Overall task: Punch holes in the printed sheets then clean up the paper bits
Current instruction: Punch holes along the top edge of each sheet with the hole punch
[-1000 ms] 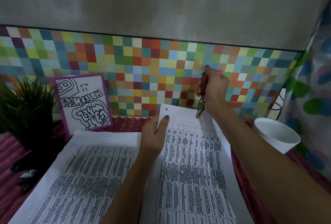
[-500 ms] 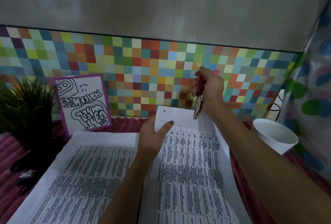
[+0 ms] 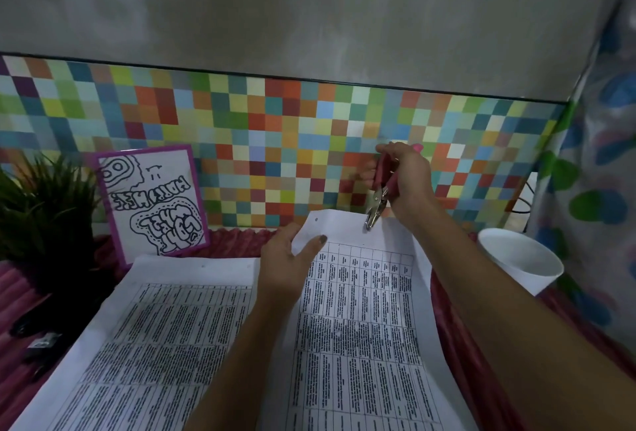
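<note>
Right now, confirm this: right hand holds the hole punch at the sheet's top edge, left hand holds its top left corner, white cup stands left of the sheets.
One error: the head view shows the white cup right of the sheets, not left. The rest is right: right hand holds the hole punch at the sheet's top edge, left hand holds its top left corner.
</note>
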A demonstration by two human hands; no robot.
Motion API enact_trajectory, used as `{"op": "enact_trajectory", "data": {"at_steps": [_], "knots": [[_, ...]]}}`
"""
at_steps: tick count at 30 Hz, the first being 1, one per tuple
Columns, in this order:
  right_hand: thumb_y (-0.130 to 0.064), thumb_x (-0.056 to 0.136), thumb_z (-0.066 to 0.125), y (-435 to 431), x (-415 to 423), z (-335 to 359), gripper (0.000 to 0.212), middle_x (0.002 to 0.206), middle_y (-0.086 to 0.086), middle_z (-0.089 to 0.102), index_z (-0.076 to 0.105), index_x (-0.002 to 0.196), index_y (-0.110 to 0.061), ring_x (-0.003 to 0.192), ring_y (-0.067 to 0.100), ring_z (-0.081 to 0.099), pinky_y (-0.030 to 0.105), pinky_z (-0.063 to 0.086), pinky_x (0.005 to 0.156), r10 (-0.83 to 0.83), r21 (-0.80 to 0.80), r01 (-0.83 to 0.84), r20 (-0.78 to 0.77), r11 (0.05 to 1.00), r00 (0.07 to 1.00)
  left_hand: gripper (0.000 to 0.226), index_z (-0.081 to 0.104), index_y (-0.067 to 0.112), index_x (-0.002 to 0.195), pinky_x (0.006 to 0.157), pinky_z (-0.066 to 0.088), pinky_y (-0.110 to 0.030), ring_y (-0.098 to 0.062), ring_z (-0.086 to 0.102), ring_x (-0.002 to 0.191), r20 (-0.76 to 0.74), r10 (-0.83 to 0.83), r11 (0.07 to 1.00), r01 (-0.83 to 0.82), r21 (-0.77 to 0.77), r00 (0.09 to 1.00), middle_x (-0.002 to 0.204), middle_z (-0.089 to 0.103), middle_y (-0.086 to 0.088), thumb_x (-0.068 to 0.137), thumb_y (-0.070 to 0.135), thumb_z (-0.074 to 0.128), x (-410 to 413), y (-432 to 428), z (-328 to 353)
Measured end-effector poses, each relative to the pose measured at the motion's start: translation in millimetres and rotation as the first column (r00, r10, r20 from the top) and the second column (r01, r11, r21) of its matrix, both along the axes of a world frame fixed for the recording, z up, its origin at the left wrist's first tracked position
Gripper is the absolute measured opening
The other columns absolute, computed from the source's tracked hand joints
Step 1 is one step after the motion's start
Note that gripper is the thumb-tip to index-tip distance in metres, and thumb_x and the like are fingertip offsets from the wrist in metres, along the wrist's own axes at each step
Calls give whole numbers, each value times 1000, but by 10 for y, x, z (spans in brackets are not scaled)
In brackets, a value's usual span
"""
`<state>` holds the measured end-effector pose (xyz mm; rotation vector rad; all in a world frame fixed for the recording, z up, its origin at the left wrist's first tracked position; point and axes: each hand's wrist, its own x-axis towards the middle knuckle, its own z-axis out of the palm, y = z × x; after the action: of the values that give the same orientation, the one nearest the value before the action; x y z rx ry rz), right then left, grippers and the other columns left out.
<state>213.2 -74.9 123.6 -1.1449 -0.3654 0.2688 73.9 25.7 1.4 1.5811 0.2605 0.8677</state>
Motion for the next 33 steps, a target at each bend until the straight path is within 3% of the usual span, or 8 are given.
{"op": "enact_trajectory", "data": {"at_steps": [3, 5, 7, 11, 14, 17, 21, 33], "knots": [[-3, 91, 52, 40, -8, -28, 6, 66, 13, 57, 57, 88, -3, 53, 25, 55, 27, 49, 49, 27, -17, -28, -27, 999, 999, 23, 67, 10, 96, 78, 57, -56, -31, 70, 86, 11, 30, 999, -31, 45, 999, 89, 72, -10, 90, 32, 68, 17, -49, -11], [1, 90, 52, 63, -43, -71, 13, 69, 14, 61, 60, 100, -3, 57, 26, 59, 30, 53, 55, 88, -70, -82, 94, 994, 992, 28, 57, 8, 80, 62, 56, -47, -32, 60, 66, 15, 62, 995, -62, 74, 998, 71, 61, -12, 91, 31, 68, 33, -94, -8], [4, 90, 51, 59, -81, -94, 18, 73, 14, 63, 61, 103, -3, 60, 26, 61, 34, 55, 64, 165, -121, -140, 222, 983, 961, 29, 52, 11, 72, 54, 45, -37, -23, 51, 57, 31, 74, 993, -77, 94, 997, 62, 52, -6, 92, 25, 68, 33, -113, -3], [5, 90, 51, -10, -71, -62, 21, 76, 14, 63, 60, 108, -2, 57, 24, 61, 35, 55, 62, 112, -108, -81, 328, 991, 938, 31, 62, 5, 87, 71, 53, -59, -44, 62, 80, 46, 96, 992, -99, 79, 994, 83, 63, -24, 89, 35, 67, 5, -68, 4], [1, 90, 51, -102, 15, -30, 18, 71, 11, 62, 60, 106, -3, 51, 20, 60, 31, 49, 54, -22, -67, 42, 277, 997, 961, 32, 64, 2, 95, 77, 54, -60, -39, 66, 85, 34, 88, 996, -88, 18, 996, 90, 68, -21, 89, 33, 70, -14, 18, -9], [-6, 91, 51, -207, 127, 1, 18, 61, 6, 60, 60, 106, 0, 46, 20, 54, 29, 47, 49, -142, -21, 148, 184, 989, 973, 44, 66, 7, 118, 94, 55, -48, -24, 68, 107, 5, 35, 999, -35, -37, 999, 113, 72, -8, 86, 36, 75, -29, 55, 5], [-10, 87, 53, -310, 230, 29, 16, 58, 9, 56, 61, 95, 1, 41, 22, 46, 28, 40, 44, -209, 24, 207, 116, 978, 971, 22, 69, 9, 113, 88, 57, -30, -14, 71, 99, 41, -26, 1000, 25, 15, 999, 104, 75, 1, 91, 9, 66, -48, 28, 45], [-10, 85, 51, -353, 286, 63, 16, 61, 14, 55, 61, 90, 2, 40, 23, 44, 26, 38, 40, -207, 20, 206, 139, 978, 968, 19, 70, 11, 109, 79, 56, -18, -11, 72, 96, 84, -30, 999, 29, 16, 996, 101, 76, 5, 91, 6, 66, -33, 30, 28]]}}
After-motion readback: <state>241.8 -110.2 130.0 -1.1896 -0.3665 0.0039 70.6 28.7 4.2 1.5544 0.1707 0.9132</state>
